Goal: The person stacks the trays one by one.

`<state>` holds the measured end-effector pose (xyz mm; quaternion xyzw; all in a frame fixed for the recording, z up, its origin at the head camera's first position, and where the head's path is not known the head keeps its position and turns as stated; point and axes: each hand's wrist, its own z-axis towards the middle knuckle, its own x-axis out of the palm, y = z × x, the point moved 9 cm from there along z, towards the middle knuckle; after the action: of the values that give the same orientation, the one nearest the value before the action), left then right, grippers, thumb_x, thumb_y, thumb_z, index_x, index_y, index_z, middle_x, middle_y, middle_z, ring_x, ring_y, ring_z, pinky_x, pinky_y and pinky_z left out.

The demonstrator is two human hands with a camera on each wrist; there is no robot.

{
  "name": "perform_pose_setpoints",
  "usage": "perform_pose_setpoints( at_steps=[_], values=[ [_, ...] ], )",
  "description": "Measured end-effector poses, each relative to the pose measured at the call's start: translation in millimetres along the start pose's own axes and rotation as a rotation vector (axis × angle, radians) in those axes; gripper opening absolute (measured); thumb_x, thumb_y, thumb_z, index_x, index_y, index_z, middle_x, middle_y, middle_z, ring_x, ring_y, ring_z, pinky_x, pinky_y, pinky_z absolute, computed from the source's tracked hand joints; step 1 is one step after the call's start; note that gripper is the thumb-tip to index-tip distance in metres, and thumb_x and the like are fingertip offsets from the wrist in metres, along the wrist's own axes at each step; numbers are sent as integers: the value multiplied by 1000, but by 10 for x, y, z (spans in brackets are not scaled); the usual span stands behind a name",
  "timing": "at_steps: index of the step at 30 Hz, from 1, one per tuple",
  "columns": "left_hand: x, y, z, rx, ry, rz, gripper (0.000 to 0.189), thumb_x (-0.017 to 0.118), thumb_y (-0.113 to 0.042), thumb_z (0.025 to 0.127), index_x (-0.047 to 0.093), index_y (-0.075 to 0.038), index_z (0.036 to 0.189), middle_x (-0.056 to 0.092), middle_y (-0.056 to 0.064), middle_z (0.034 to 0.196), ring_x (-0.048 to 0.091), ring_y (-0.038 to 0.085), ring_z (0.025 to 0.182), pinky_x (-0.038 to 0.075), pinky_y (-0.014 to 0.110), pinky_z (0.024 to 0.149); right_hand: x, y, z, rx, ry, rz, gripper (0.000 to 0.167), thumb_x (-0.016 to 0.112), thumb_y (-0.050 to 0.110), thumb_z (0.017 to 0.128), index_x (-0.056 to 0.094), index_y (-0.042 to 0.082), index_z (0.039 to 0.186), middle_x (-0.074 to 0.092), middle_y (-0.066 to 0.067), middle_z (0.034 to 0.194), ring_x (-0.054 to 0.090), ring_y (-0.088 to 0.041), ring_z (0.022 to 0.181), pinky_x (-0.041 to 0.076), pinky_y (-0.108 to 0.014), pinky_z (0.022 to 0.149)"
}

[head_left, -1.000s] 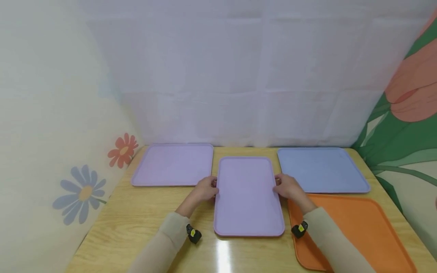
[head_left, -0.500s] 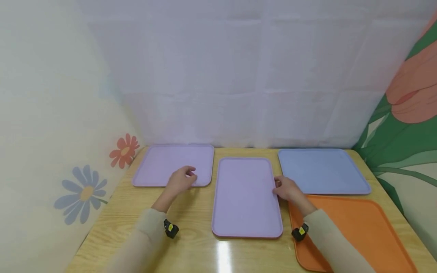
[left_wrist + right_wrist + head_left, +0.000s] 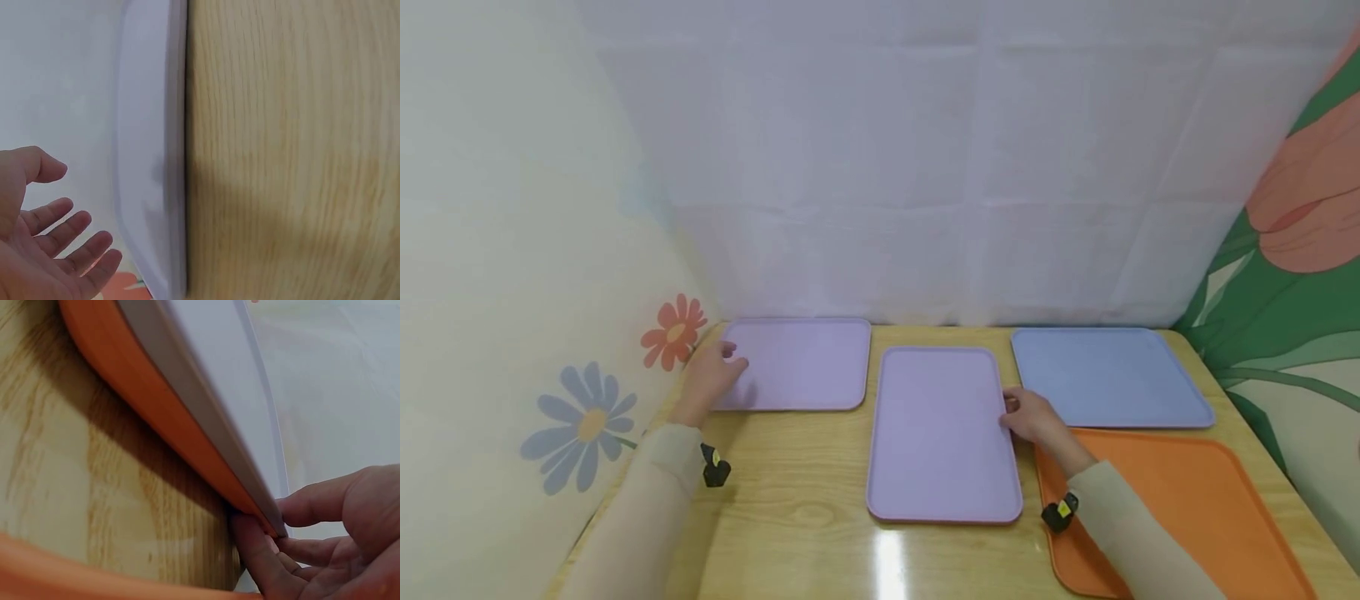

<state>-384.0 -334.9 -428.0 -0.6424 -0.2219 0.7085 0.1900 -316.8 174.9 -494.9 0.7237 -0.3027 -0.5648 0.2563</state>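
A light purple tray (image 3: 943, 442) lies lengthwise in the middle of the table. In the right wrist view an orange tray (image 3: 156, 409) shows directly beneath the purple tray (image 3: 215, 381). My right hand (image 3: 1033, 418) grips the right edge of these stacked trays, thumb at the purple rim and fingers under the orange one. Over the left end of another light purple tray (image 3: 805, 367), at the back left, hovers my left hand (image 3: 709, 379). Its fingers are spread and relaxed with nothing in them, apart from the tray in the left wrist view.
A blue tray (image 3: 1112, 375) lies at the back right of the wooden table (image 3: 782, 500). Nearer, a larger orange tray (image 3: 1180, 508) lies partly under my right forearm. White cloth (image 3: 850, 167) hangs behind, and a flowered wall covering (image 3: 591, 425) borders the left side.
My left hand has let go of the middle tray's left edge and moved left over the back-left tray. The right hand has stayed in place, and the middle tray has shifted slightly left.
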Motion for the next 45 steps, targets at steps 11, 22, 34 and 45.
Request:
perform_pose_setpoints(
  at_steps=[11, 22, 34, 45],
  values=[
    [29, 414, 141, -88, 34, 108, 68, 52, -24, 94, 36, 23, 140, 41, 45, 138, 40, 62, 126, 34, 69, 108, 5, -10, 12, -4, -15, 6, 55, 64, 2, 87, 51, -10, 139, 65, -23, 113, 63, -30, 98, 57, -38, 81],
    [50, 635, 91, -213, 117, 158, 75, 51, -33, 96, 28, 20, 143, 29, 47, 141, 29, 66, 128, 32, 75, 104, 16, 36, 16, -33, -31, -47, 56, 64, 3, 84, 53, -10, 138, 67, -20, 108, 64, -31, 97, 56, -41, 86],
    [72, 723, -17, -225, 130, 182, 66, 51, -31, 91, 43, 24, 127, 46, 45, 125, 43, 58, 111, 44, 70, 91, 37, 58, -9, -53, -25, -76, 56, 65, 3, 84, 52, -12, 137, 68, -20, 107, 64, -30, 97, 56, -41, 87],
    [-117, 637, -127, -134, 70, 238, 18, 47, -1, 81, 56, 14, 84, 59, 31, 88, 54, 39, 79, 50, 54, 74, -18, 57, -87, -47, -3, -63, 54, 62, 4, 87, 52, -10, 138, 67, -20, 109, 63, -30, 96, 56, -41, 84]
  ],
)
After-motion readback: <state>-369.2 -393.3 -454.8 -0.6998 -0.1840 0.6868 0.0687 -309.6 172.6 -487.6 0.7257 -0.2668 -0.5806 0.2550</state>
